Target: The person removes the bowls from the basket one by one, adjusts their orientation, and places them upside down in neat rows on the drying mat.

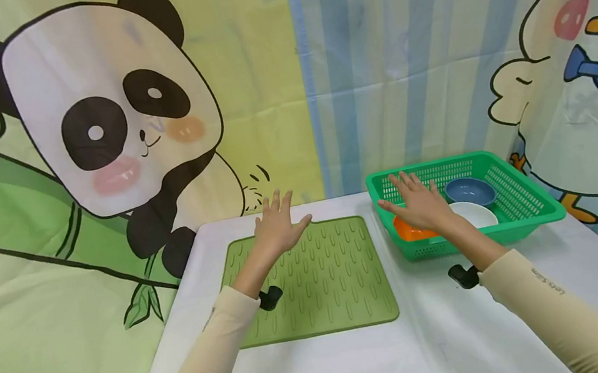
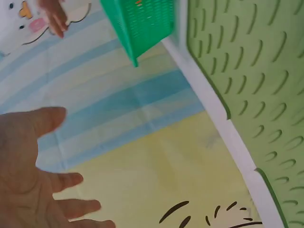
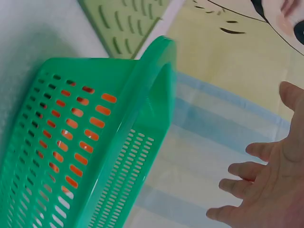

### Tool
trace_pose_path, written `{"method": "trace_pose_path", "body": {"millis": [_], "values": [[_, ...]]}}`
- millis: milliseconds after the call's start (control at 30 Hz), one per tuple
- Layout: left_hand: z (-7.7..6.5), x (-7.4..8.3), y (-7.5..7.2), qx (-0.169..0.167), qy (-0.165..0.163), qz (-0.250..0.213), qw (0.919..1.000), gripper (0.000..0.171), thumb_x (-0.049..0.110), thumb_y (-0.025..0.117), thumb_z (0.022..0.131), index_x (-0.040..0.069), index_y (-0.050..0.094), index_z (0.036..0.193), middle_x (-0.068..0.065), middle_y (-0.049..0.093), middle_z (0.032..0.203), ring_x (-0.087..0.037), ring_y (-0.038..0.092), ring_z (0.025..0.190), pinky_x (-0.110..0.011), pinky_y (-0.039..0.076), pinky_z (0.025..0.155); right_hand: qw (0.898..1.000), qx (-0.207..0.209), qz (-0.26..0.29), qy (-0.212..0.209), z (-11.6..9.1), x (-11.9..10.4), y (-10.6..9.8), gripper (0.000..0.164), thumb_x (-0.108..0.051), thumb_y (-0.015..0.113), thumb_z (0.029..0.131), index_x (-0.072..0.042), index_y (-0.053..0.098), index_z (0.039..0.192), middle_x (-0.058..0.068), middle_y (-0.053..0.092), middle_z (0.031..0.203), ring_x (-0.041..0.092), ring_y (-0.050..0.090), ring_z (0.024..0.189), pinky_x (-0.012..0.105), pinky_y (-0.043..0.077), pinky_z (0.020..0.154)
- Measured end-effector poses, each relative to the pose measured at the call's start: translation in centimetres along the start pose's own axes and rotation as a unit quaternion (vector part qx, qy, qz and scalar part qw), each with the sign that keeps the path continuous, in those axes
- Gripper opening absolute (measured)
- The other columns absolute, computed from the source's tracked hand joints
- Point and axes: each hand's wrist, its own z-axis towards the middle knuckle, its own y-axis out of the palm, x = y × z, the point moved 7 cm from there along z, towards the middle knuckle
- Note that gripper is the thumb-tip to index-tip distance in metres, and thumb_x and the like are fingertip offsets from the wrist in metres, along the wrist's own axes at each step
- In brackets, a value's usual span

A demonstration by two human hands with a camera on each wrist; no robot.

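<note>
My left hand [image 1: 277, 226] hovers over the far left part of a green ridged mat [image 1: 333, 276], fingers spread and holding nothing. In the left wrist view the same hand [image 2: 28, 175] has its thumb and fingers apart. My right hand [image 1: 419, 202] is spread in front of a green plastic basket [image 1: 531, 223], and its palm hides part of what lies inside. An orange bowl [image 1: 409, 232], a white bowl [image 1: 475, 215] and a blue bowl [image 1: 470, 191] sit in the basket. The right wrist view shows this hand [image 3: 270, 175] apart from the basket's rim [image 3: 109, 156].
A white cloth [image 1: 323, 372] covers the table under the mat and basket. Behind it hangs a printed curtain [image 1: 263, 90] with a panda and a white bird. Dark wrist cameras [image 1: 271, 298] are strapped on both wrists.
</note>
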Motion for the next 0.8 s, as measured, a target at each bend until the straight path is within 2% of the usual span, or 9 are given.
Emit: {"method": "trace_pose_path", "body": {"millis": [100, 167, 267, 367, 467, 633, 700, 767, 800], "values": [[-1.1, -1.6, -1.6, 0.054, -0.013, -0.085, 0.9948, 0.071, 0.042, 0.054, 0.091, 0.009, 0.025, 0.146, -0.017, 0.020, 0.150, -0.037, 0.019, 0.135, -0.058, 0.030, 0.100, 0.998, 0.017, 0.066, -0.006, -0.1, 0.2, -0.5, 0.080, -0.056, 0.036, 0.094, -0.004, 0.009, 0.148, 0.024, 0.010, 0.150, 0.043, 0.008, 0.135, 0.065, 0.005, 0.103], [-2.2, -3.3, -2.7, 0.100, -0.026, -0.144, 0.9840, 0.063, 0.033, 0.058, 0.090, 0.005, 0.034, 0.142, -0.019, 0.033, 0.144, -0.037, 0.031, 0.130, -0.055, 0.034, 0.098, 0.992, 0.029, 0.119, -0.004, -0.3, 0.7, -1.0, 0.077, -0.051, 0.038, 0.095, -0.004, 0.009, 0.148, 0.026, 0.013, 0.149, 0.047, 0.015, 0.132, 0.065, 0.012, 0.102], [-4.1, -6.7, -3.8, 0.172, -0.053, -0.252, 0.9509, 0.050, 0.022, 0.061, 0.089, 0.003, 0.046, 0.133, -0.018, 0.047, 0.133, -0.035, 0.045, 0.120, -0.048, 0.040, 0.096, 0.978, 0.052, 0.201, 0.009, -1.0, 2.0, -1.6, 0.075, -0.048, 0.041, 0.095, -0.005, 0.010, 0.148, 0.025, 0.017, 0.148, 0.047, 0.021, 0.131, 0.063, 0.020, 0.101], [-6.0, -10.8, -3.5, 0.227, -0.090, -0.356, 0.9023, 0.039, 0.016, 0.062, 0.088, 0.004, 0.055, 0.125, -0.016, 0.055, 0.123, -0.030, 0.053, 0.112, -0.038, 0.045, 0.091, 0.958, 0.082, 0.274, 0.026, -2.1, 4.0, -1.9, 0.073, -0.047, 0.042, 0.095, -0.005, 0.014, 0.148, 0.022, 0.021, 0.148, 0.043, 0.022, 0.132, 0.062, 0.022, 0.101], [-7.7, -15.1, -1.7, 0.245, -0.131, -0.456, 0.8453, 0.033, 0.011, 0.061, 0.089, 0.001, 0.057, 0.121, -0.014, 0.057, 0.118, -0.023, 0.056, 0.108, -0.027, 0.046, 0.090, 0.934, 0.111, 0.337, 0.044, -3.0, 6.2, -1.9, 0.071, -0.046, 0.043, 0.095, -0.005, 0.019, 0.147, 0.020, 0.025, 0.147, 0.039, 0.024, 0.133, 0.059, 0.024, 0.102], [-9.6, -21.5, 3.6, 0.227, -0.190, -0.627, 0.7206, 0.040, 0.000, 0.057, 0.090, -0.006, 0.047, 0.129, 0.001, 0.061, 0.106, -0.010, 0.057, 0.104, -0.019, 0.044, 0.089, 0.898, 0.148, 0.405, 0.089, -3.8, 10.1, -1.1, 0.065, -0.046, 0.042, 0.095, -0.008, 0.026, 0.146, 0.017, 0.031, 0.145, 0.034, 0.031, 0.130, 0.051, 0.028, 0.104], [-10.2, -23.4, 5.7, 0.216, -0.206, -0.670, 0.6799, 0.045, -0.003, 0.054, 0.090, -0.008, 0.042, 0.133, 0.006, 0.062, 0.101, -0.008, 0.057, 0.105, -0.018, 0.043, 0.090, 0.869, 0.167, 0.456, 0.096, -3.5, 12.4, 0.0, 0.060, -0.043, 0.046, 0.094, -0.011, 0.034, 0.143, 0.010, 0.038, 0.142, 0.024, 0.039, 0.127, 0.037, 0.035, 0.103], [-10.8, -24.7, 7.4, 0.199, -0.217, -0.690, 0.6618, 0.048, -0.004, 0.051, 0.092, -0.007, 0.036, 0.137, 0.004, 0.061, 0.108, -0.009, 0.053, 0.113, -0.018, 0.041, 0.092, 0.841, 0.171, 0.502, 0.105, -3.1, 14.5, 1.1, 0.056, -0.041, 0.048, 0.094, -0.013, 0.037, 0.141, 0.004, 0.042, 0.140, 0.014, 0.043, 0.124, 0.029, 0.037, 0.101], [-11.1, -25.2, 8.2, 0.188, -0.223, -0.691, 0.6608, 0.049, -0.004, 0.049, 0.092, -0.005, 0.034, 0.139, 0.001, 0.059, 0.116, -0.010, 0.049, 0.118, -0.018, 0.040, 0.094, 0.822, 0.180, 0.532, 0.098, -2.7, 15.9, 2.0, 0.053, -0.039, 0.052, 0.093, -0.015, 0.042, 0.139, 0.001, 0.047, 0.136, 0.010, 0.047, 0.120, 0.024, 0.039, 0.097]]}}
